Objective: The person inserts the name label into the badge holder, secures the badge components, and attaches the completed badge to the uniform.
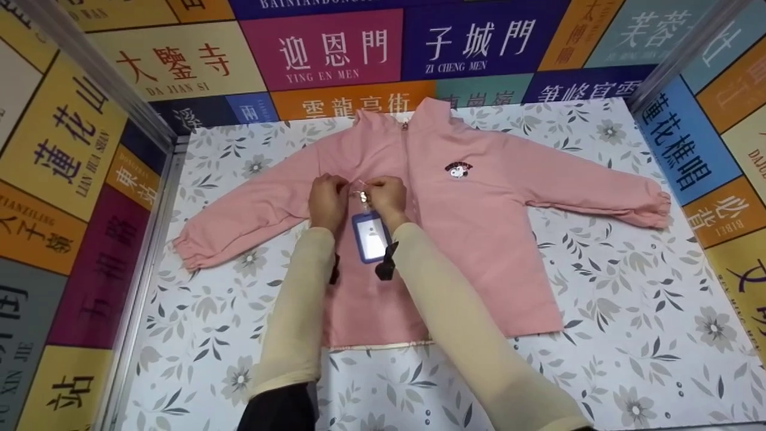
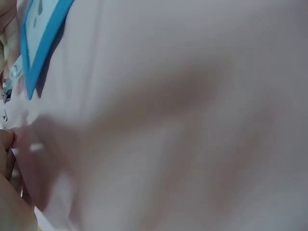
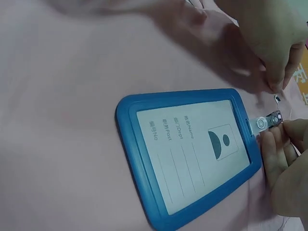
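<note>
A pink jacket [image 1: 479, 239] lies spread out, front up. On its chest area rests a blue-framed badge holder [image 3: 187, 154] with a white card inside, joined by a clear strap [image 3: 260, 124] to a metal clip [image 3: 275, 118] with a pin. My right hand [image 1: 386, 197] pinches this clip between thumb and fingers. Close by on the other side, my left hand [image 1: 328, 200] pinches a raised fold of the jacket cloth [image 2: 41, 163]. The pin [image 2: 5, 113] points toward the fold in the left wrist view.
The jacket's sleeves stretch out to both sides over a white table with a leaf pattern [image 1: 634, 335]. A small embroidered cartoon patch [image 1: 458, 170] sits beside the zipper [image 1: 406, 143]. Panels with Chinese lettering [image 1: 335, 51] stand around the table's back and sides.
</note>
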Available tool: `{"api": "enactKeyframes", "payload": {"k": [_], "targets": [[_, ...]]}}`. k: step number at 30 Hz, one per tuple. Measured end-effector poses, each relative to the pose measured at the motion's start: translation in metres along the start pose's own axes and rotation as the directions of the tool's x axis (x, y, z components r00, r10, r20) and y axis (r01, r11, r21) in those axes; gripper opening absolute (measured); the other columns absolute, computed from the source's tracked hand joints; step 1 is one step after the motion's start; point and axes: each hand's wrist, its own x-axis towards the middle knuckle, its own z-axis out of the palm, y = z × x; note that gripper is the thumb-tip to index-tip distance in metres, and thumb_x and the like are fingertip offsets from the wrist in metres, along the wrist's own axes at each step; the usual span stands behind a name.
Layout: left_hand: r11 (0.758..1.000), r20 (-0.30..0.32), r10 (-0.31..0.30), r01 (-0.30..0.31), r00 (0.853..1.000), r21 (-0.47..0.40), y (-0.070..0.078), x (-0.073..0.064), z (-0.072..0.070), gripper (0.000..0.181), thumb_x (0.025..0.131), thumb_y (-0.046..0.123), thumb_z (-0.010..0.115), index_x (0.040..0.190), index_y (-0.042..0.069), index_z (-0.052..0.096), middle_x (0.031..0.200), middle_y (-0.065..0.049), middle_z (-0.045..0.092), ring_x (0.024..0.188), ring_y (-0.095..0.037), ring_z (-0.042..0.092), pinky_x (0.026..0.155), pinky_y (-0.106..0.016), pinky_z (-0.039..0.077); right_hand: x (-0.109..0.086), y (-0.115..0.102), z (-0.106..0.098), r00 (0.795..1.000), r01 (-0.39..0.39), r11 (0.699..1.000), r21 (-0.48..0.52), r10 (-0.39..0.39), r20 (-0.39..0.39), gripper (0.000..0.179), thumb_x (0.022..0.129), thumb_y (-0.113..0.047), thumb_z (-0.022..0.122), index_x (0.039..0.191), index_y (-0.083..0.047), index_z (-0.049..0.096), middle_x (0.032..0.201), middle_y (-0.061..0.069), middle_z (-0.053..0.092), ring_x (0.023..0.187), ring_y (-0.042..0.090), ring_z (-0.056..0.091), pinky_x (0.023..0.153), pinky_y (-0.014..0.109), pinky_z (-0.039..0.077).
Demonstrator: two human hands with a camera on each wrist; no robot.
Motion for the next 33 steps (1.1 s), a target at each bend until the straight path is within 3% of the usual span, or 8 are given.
{"api": "enactKeyframes", "payload": {"k": [6,15,33], "targets": [[0.998,-0.020,-0.011,0.010,1.000,-0.062,-0.005,-0.003,0.006,0.012,0.093,0.010,0.065,0.095,0.003,0.075,0.094,-0.013,0.069,0.093,-0.029,0.061,0.090,-0.040,0.049,0.006,0.000,0.001,0.996,-0.083,0.996,0.034,0.081,0.040,0.015,0.083,-0.005,0.070,0.093,-0.006,0.080,0.074,0.005,0.073,0.050,0.003,0.055,0.049,0.016,0.046],[0.989,-0.007,-0.050,0.048,0.999,-0.140,-0.008,-0.003,0.008,0.014,0.093,0.009,0.067,0.100,0.004,0.077,0.097,-0.012,0.070,0.098,-0.028,0.060,0.092,-0.039,0.047,0.011,0.000,0.001,0.990,-0.121,0.989,0.089,0.114,0.086,0.014,0.082,-0.004,0.071,0.093,-0.004,0.080,0.061,-0.003,0.064,0.048,0.005,0.055,0.047,0.016,0.045],[0.973,-0.077,0.037,-0.054,0.996,-0.226,-0.016,-0.002,0.012,0.014,0.087,0.000,0.069,0.096,0.004,0.080,0.092,-0.016,0.072,0.092,-0.032,0.063,0.090,-0.042,0.046,0.016,0.000,0.004,0.989,-0.115,0.990,0.078,0.107,0.104,0.014,0.081,-0.001,0.068,0.088,-0.002,0.079,0.056,-0.004,0.060,0.047,0.006,0.056,0.046,0.015,0.047]]}}
